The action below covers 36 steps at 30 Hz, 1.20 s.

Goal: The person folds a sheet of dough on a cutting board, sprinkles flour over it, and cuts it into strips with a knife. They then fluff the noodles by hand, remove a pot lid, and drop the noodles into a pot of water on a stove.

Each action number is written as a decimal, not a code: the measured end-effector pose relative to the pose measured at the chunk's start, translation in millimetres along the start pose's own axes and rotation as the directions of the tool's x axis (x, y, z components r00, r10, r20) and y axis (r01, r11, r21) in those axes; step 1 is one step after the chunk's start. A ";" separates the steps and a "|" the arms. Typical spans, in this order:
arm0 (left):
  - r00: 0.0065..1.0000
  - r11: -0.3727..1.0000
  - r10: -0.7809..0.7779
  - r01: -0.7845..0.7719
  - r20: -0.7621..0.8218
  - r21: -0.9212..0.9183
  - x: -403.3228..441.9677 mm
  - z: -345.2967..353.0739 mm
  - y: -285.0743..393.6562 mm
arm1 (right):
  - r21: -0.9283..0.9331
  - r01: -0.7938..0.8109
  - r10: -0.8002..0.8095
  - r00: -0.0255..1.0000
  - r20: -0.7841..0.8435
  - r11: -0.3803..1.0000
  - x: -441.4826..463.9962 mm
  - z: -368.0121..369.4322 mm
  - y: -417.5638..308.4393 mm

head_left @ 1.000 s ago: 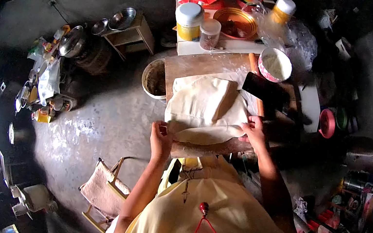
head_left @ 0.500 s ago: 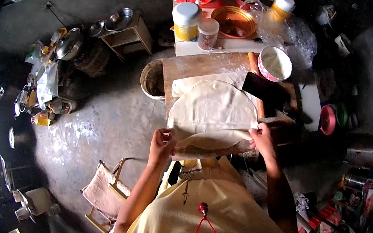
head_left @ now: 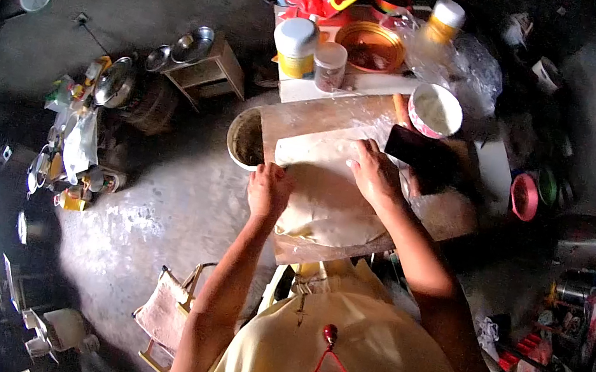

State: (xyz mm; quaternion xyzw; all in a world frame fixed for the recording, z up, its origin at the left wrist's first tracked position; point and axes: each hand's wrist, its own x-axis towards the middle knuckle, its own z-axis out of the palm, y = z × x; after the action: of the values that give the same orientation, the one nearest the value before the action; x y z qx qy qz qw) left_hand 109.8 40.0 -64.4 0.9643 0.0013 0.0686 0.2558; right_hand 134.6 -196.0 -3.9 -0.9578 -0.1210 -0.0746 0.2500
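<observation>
A thin pale dough sheet (head_left: 325, 210) lies on a floured wooden board (head_left: 305, 120) in front of me, with a brighter strip along its far side. My left hand (head_left: 269, 191) is at the sheet's left edge, its fingers pinched together on the dough. Over the far right part of the sheet is my right hand (head_left: 378, 177), thumb and fingers apart, fingertips down near the dough. A dark phone-like slab (head_left: 421, 150) is just right of that hand. Behind it, the end of a wooden rolling pin (head_left: 400, 111) shows.
A bowl of white flour (head_left: 437, 111) stands at the board's far right corner. Beyond are lidded jars (head_left: 295, 48), an orange bowl (head_left: 371, 47) and a clear plastic bag (head_left: 475, 70). A bucket (head_left: 247, 138) stands left of the board, and a chair (head_left: 163, 309) nearer me.
Both hands have moved away from me, from the sheet's near edge towards its far side. The dough's near part has been carried over, and my right hand's fingers have opened.
</observation>
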 end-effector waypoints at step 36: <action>0.879 0.898 0.427 -0.386 0.210 -0.211 -82.5 -53.2 39.4 | 0.371 0.257 -0.371 0.886 0.278 0.892 -93.3 -17.1 14.1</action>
State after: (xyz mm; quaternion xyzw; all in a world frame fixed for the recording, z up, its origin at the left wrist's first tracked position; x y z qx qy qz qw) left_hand 19.7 28.8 -10.1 0.9195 -0.2397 -0.0018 0.3115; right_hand 47.4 -234.6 -14.6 -0.8688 -0.3283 0.0734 0.3633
